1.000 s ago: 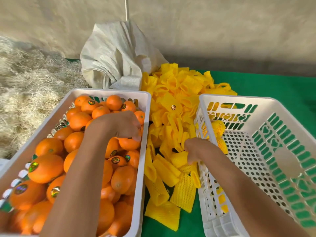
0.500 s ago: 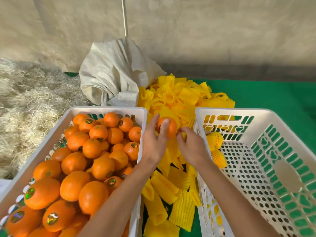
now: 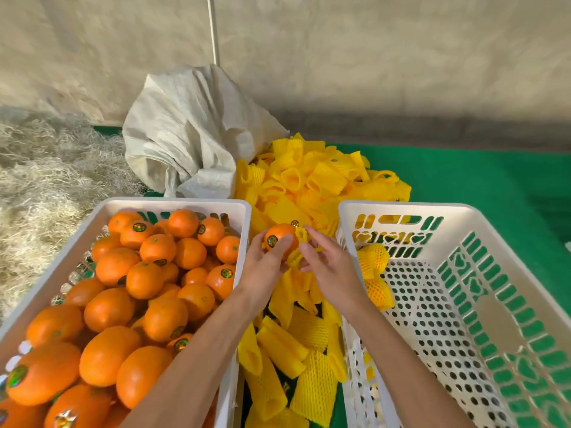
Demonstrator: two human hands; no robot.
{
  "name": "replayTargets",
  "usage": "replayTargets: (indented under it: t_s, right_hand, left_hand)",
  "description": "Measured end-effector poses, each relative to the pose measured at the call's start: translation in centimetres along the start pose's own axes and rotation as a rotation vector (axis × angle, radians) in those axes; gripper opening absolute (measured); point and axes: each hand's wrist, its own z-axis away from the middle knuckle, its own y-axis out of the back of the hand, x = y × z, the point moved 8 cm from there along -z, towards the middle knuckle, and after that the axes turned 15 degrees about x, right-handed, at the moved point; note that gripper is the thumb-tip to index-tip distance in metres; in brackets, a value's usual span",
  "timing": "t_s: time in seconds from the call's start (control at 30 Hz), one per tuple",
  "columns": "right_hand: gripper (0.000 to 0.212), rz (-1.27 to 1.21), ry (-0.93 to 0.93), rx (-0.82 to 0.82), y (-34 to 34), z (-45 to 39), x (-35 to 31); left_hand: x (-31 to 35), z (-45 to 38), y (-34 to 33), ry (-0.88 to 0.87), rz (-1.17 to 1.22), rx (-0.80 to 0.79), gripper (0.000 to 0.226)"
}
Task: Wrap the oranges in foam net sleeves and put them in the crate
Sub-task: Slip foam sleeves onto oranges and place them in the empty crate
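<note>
an orange [image 3: 279,240] is held in the left hand [image 3: 265,267] above the sleeve pile [image 3: 312,186] while a sleeve [image 3: 298,250] is pinched by the right hand [image 3: 327,267], two wrapped oranges [image 3: 374,274] are already in the crate [image 3: 463,304], and a full bin [image 3: 173,204] is left.

The right crate [image 3: 500,304] is mostly bare floor, two wrapped oranges [image 3: 374,273] at its near-left wall — between the crates, loose sleeves [image 3: 296,350] cover the desk [image 3: 482,180].
</note>
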Motion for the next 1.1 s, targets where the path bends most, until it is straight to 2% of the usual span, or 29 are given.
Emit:
replayTargets:
  t_s: [0.07,0.13,0.17,0.27,0.33,0.43,0.57,0.73,0.83,0.9,1.0,1.03,1.1]
  right_hand:
    - [0.046,-0.127,-0.068,-0.012,-0.1,-0.2,0.0]
    - [0.048,-0.153,-0.119,0.003,0.0,-0.3,0.2]
    - [0.050,-0.088,-0.094,0.015,0.1,-0.2,0.2]
    - [0.055,0.320,0.096,0.029,0.0,0.3,0.0]
    - [0.050,0.489,0.145,0.021,-0.2,0.2,0.1]
    - [0.029,0.530,0.149,0.038,-0.2,-0.4,0.1]
    - [0.032,0.574,0.166,0.102,0.2,-0.2,0.0]
    - [0.042,0.527,0.123,0.168,0.8,-0.4,-1.0]
    - [0.021,0.481,0.143,0.194,1.0,-0.4,-1.2]
    - [0.010,0.432,0.127,0.192,1.2,-0.6,-0.8]
    - [0.010,0.294,0.025,0.186,1.4,-1.1,0.3]
    - [0.010,0.205,-0.013,0.221,1.6,-1.2,0.3]
    - [0.014,0.066,-0.014,0.325,2.4,-1.2,-0.2]
  left_hand:
    - [0.3,0.1,-0.1,0.040,0.066,-0.046,0.041]
    - [0.4,0.2,0.0,0.077,0.102,-0.056,0.044]
    - [0.4,0.3,0.0,0.086,0.093,-0.055,0.048]
    - [0.1,0.5,-0.2,0.116,0.040,-0.084,0.056]
    - [-0.1,0.8,-0.4,0.142,0.008,-0.127,0.055]
    - [-0.1,1.2,-0.9,0.149,-0.021,-0.183,0.056]
    - [-0.4,1.7,-0.8,0.196,0.037,-0.229,0.055]
    - [-0.7,1.3,-1.0,0.318,0.113,-0.330,0.076]
    - [-0.7,1.1,-1.1,0.318,0.097,-0.341,0.075]
    - [-0.6,0.9,-1.1,0.264,0.048,-0.302,0.067]
    - [-0.3,0.1,-0.6,0.144,0.006,-0.184,0.053]
    - [-0.2,-0.2,-0.3,0.118,0.001,-0.137,0.054]
    - [0.0,-0.8,0.3,0.057,-0.051,-0.024,0.069]
